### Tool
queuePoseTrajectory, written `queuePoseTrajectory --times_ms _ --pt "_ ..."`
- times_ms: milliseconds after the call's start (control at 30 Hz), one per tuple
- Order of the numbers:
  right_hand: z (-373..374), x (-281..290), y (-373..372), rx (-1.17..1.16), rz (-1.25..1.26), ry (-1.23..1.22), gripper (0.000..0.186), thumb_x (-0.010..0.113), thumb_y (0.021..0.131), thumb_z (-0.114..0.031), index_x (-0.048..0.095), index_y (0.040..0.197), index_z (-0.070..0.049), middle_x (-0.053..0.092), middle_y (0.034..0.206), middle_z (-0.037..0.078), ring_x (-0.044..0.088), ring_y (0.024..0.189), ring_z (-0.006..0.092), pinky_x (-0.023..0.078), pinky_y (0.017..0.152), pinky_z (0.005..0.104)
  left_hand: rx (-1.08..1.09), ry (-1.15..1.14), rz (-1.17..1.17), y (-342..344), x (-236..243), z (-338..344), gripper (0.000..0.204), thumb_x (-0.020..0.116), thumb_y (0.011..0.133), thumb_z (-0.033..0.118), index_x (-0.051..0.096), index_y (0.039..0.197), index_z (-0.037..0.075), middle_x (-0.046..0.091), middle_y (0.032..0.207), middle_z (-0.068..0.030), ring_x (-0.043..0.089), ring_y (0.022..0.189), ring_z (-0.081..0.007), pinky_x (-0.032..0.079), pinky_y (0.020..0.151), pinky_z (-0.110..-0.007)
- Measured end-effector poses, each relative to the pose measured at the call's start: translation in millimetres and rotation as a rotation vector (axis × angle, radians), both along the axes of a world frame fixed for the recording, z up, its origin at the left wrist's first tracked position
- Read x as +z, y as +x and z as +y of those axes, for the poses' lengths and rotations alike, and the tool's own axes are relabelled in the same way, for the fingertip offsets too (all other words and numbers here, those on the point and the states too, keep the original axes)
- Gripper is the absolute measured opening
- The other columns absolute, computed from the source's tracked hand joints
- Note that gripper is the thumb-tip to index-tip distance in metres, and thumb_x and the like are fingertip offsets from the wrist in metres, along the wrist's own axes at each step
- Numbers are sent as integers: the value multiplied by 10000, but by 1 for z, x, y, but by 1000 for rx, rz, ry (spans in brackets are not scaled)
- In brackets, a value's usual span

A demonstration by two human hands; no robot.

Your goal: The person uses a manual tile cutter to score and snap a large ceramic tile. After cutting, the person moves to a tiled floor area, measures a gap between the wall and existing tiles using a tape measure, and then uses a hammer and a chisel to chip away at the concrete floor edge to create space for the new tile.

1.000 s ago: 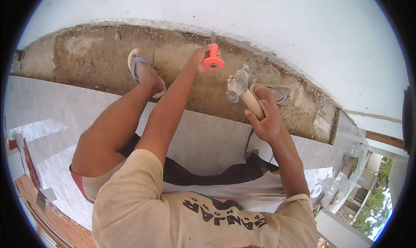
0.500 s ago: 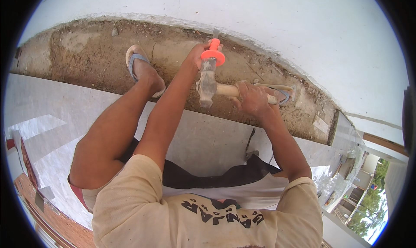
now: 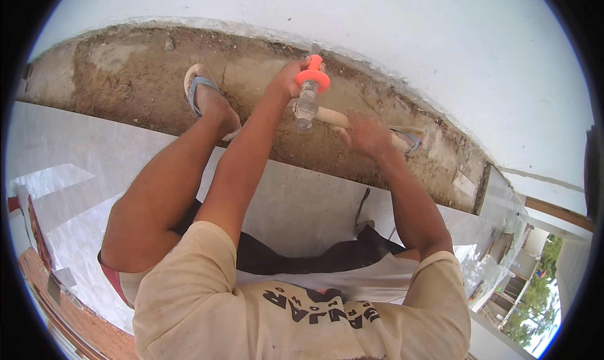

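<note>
My left hand (image 3: 294, 77) is wrapped round the orange grip of a chisel (image 3: 313, 77), whose round guard faces me. The chisel's metal tip points at the foot of the white wall. My right hand (image 3: 368, 133) is closed on the wooden handle of a hammer (image 3: 306, 111). The hammer's dusty metal head lies in line with the chisel, just below the orange guard. Whether the head touches the chisel's end is hard to make out, as the hammer head covers it.
A strip of bare earth and rough concrete (image 3: 126, 89) runs along the white wall (image 3: 390, 20). Grey floor tiles (image 3: 296, 203) edge it on my side. My sandalled feet stand on the strip, the left sandal (image 3: 200, 86) beside my left arm. A tree and shelves show at far right.
The hammer head has moved up and away from me, closer to the chisel's guard, and my right hand has shifted slightly with it. The chisel stays nearly in place.
</note>
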State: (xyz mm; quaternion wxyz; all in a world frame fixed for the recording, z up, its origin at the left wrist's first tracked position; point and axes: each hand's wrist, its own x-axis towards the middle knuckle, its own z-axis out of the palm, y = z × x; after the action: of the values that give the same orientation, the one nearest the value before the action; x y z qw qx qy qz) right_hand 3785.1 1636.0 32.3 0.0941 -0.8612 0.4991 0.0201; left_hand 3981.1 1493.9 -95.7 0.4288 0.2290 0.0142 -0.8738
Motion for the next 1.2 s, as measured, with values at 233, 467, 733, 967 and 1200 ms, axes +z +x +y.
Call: queuePoseTrajectory --times_ms 233,467,733,967,1200 --pt "35 38 27 152 -320 -67 428 710 780 -413 541 958 -62 596 713 123 649 677 324 498 543 420 3 35 57 12 -9 -8 282 393 1024 187 468 1204 -17 598 985 -151 616 843 -245 558 742 -403" --pt "1 5 0 7 68 -25 452 709 782 -440 542 1000 -81 606 713 119 647 688 338 502 587 422 17 2 87 4 -13 -12 268 410 1017 152 455 1218 -20 597 986 -156 618 839 -251 570 742 -387" --pt "40 50 44 393 -486 -197 432 744 733 -443 552 833 -70 551 657 76 611 584 265 475 483 362 75 91 44 4 -3 -5 280 418 1017 169 470 1221 -16 607 988 -171 631 847 -261 574 754 -389" --pt "-4 8 10 -213 24 -15 448 690 809 -457 578 995 -65 639 764 161 639 679 383 497 647 470 19 -94 -87 4 4 -19 302 440 1008 147 460 1256 -22 599 1057 -173 630 855 -240 567 773 -386" --pt "37 40 35 461 -455 -160 489 670 815 -496 544 958 -45 639 727 145 629 598 359 489 520 457 62 89 -4 7 11 -7 297 452 1005 158 480 1236 -26 603 1034 -160 634 845 -234 572 722 -376"
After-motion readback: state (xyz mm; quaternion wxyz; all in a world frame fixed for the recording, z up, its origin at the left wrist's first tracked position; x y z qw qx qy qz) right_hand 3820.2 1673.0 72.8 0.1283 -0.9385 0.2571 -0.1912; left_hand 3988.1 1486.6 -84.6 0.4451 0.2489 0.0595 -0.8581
